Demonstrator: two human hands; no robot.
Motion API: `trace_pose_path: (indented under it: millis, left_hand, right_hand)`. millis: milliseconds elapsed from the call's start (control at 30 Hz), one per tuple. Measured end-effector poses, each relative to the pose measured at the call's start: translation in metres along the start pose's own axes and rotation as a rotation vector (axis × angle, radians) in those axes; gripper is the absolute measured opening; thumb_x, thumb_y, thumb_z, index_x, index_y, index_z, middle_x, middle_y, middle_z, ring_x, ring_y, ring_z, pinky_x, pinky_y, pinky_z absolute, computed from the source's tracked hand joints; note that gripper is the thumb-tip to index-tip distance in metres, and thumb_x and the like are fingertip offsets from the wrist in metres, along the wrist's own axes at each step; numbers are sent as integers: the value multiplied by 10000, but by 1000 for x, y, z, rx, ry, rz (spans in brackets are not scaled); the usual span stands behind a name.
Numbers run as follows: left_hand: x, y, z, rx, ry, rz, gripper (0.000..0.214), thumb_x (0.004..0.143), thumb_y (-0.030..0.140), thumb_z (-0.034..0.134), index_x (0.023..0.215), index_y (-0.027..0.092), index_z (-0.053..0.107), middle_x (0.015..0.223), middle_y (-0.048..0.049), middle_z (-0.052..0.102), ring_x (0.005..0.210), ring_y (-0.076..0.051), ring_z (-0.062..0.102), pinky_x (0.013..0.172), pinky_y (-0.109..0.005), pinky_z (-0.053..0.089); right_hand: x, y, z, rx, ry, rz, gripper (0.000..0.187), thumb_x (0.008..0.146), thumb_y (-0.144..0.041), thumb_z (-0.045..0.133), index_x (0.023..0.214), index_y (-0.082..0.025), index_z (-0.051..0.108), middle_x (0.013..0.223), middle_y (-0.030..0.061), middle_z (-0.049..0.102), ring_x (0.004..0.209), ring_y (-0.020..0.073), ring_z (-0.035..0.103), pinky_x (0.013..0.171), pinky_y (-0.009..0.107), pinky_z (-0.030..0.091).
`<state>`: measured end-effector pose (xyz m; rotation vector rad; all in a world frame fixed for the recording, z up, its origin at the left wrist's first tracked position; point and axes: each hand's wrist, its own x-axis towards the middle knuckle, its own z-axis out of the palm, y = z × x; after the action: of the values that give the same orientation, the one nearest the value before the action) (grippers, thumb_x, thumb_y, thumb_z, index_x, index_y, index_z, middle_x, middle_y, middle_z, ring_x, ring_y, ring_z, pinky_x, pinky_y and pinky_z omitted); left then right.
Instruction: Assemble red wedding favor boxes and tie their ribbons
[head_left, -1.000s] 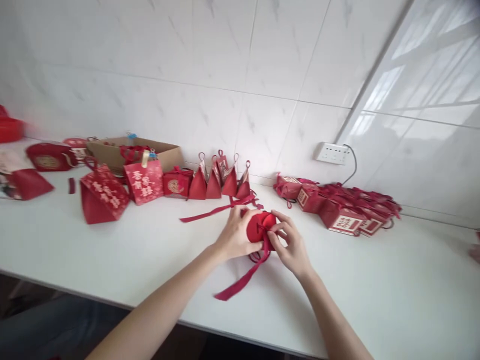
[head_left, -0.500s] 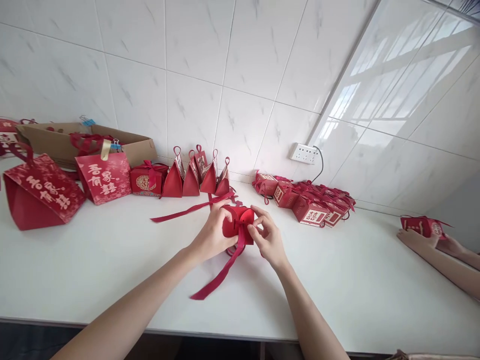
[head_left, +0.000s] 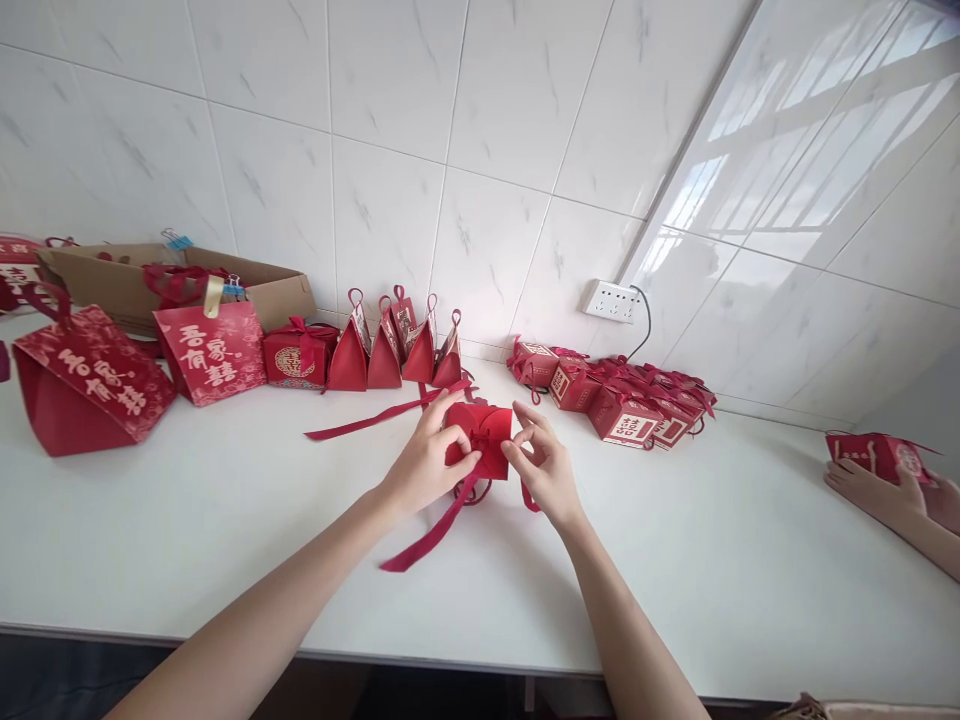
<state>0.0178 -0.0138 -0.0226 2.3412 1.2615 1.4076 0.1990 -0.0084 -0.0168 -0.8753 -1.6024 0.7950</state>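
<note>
A small red gift box [head_left: 495, 464] with folded-over top flaps is in front of me, between my two hands. A dark red ribbon [head_left: 431, 535] crosses its top, and one long tail hangs toward me at the lower left. My left hand [head_left: 420, 455] is at the box's left side, thumb and forefinger pinched on the ribbon near the middle of the top. At the right edge my right hand [head_left: 546, 465] has its fingertips pinched together on the ribbon; a loop of it shows below that hand. A round cord ornament [head_left: 474, 492] sticks out under the box's near side.
Red tent-shaped boxes [head_left: 350, 350] stand along the wall at left, near larger red bags [head_left: 214, 352] and an open cardboard box [head_left: 281, 297]. Several ribboned boxes [head_left: 624, 418] cluster at right, below a power strip [head_left: 611, 300]. Another person's hands [head_left: 874, 490] hold a red box at far right.
My left thumb and forefinger have come in over the box top to the ribbon. The ribbon's tail has shifted left, and the flaps lie flatter. The other person's hands moved right in view.
</note>
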Motion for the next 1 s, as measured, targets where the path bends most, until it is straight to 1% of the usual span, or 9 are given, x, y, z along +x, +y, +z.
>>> trace_pose_path:
  millis: [100, 200, 267, 367, 500, 700, 767, 900, 1000]
  left_hand:
    - [1, -2, -3, 20, 48, -18, 168, 836, 264, 557, 693, 200, 497, 1326, -89, 418, 1277, -264, 424, 1031, -461, 405]
    - [1, -2, -3, 70, 107, -119, 186, 809, 302, 584, 709, 203, 462, 1112, -87, 495, 1073, -239, 553, 885, -404, 486]
    - [2, -1, -2, 102, 87, -236, 232, 802, 358, 576, 709, 210, 423, 919, -41, 504, 848, -199, 590, 737, -356, 500]
    - [4, 5, -5, 119, -15, -388, 338, 775, 478, 569, 694, 219, 366, 755, 18, 478, 624, -148, 523, 590, -297, 435]
    - [8, 12, -12, 121, -139, -519, 480, 637, 550, 672, 688, 227, 322, 651, 53, 454, 556, -141, 469, 513, -267, 344]
    - [9, 3, -18, -134, -241, -545, 362, 692, 479, 657, 780, 217, 423, 718, 33, 566, 651, -154, 561, 583, -267, 400]
    - [9, -1, -20, -227, -291, -581, 363, 696, 480, 655, 807, 213, 436, 731, 27, 592, 618, -151, 578, 557, -264, 414]
    - [14, -1, -29, -277, -398, -662, 312, 739, 476, 607, 769, 196, 473, 626, 39, 564, 414, -98, 467, 411, -233, 324]
    - [17, 1, -37, -308, -449, -586, 330, 756, 496, 600, 710, 172, 559, 550, 50, 506, 397, -64, 397, 428, -220, 303]
  right_hand:
    - [2, 2, -2, 0, 41, 28, 243, 780, -401, 641, 680, -191, 568, 1357, 127, 453, 1313, 302, 406, 865, 410, 542]
    - [3, 5, -2, -1, 44, 44, 252, 774, -420, 644, 688, -192, 578, 1321, 127, 480, 1289, 297, 437, 859, 401, 546]
    - [3, 7, -2, -17, 43, 55, 256, 777, -425, 640, 692, -192, 576, 1320, 122, 478, 1294, 289, 431, 864, 390, 543]
    - [3, 7, -1, -43, 40, 72, 261, 786, -428, 629, 694, -192, 567, 1322, 118, 473, 1300, 278, 420, 874, 380, 536]
    - [3, 7, -1, -25, 37, 78, 255, 788, -420, 628, 697, -193, 558, 1319, 118, 476, 1293, 272, 428, 905, 393, 514]
    - [5, 5, -5, -6, 56, 88, 285, 784, -444, 627, 682, -191, 545, 1318, 122, 494, 1280, 277, 439, 943, 421, 481]
    - [5, 4, -6, -11, 65, 94, 295, 780, -455, 627, 681, -191, 543, 1317, 125, 501, 1267, 281, 450, 930, 423, 486]
    - [6, 2, -7, -12, 74, 120, 318, 772, -477, 626, 679, -191, 525, 1312, 130, 520, 1190, 280, 523, 889, 419, 502]
    - [6, 1, -8, 12, 76, 144, 331, 763, -488, 629, 673, -195, 503, 1297, 122, 543, 1141, 273, 563, 906, 421, 487]
